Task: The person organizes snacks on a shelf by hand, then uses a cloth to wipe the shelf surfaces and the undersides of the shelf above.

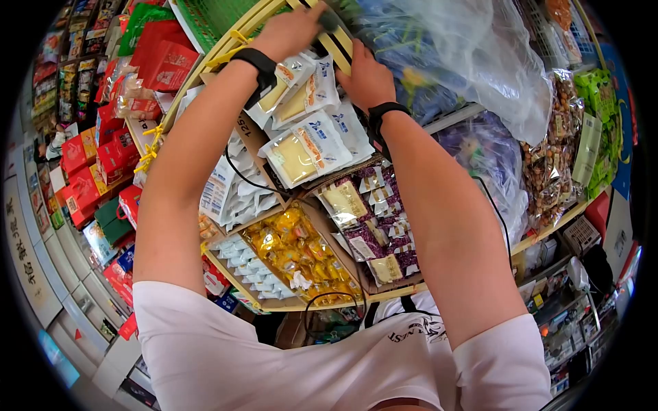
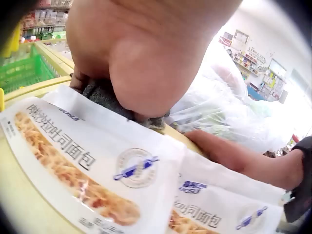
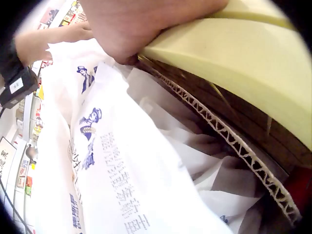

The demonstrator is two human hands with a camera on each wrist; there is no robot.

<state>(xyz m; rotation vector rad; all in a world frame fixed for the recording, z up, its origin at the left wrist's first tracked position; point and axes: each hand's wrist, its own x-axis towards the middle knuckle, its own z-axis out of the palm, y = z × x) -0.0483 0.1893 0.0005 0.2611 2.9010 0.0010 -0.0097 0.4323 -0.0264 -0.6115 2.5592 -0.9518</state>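
Note:
My left hand (image 1: 291,33) is at the far side of the display, holding a dark grey cloth (image 2: 105,97) against the pale yellow rail (image 1: 336,51). Part of the cloth is hidden beneath the palm in the left wrist view. To its right, my right hand (image 1: 368,75) rests at the same rail, fingers reaching along its edge; in the right wrist view its palm lies over the yellow edge. White packets of sliced bread (image 1: 305,151) stand just below both hands, in a cardboard box whose corrugated edge (image 3: 224,129) shows beside the rail.
Individually wrapped yellow snacks (image 1: 295,246) and purple-packed ones (image 1: 384,205) fill nearer compartments. A green basket (image 1: 212,20) sits beyond the rail on the left. Clear plastic sheeting (image 1: 480,61) covers goods at the right. Red gift boxes (image 1: 116,151) line the left side.

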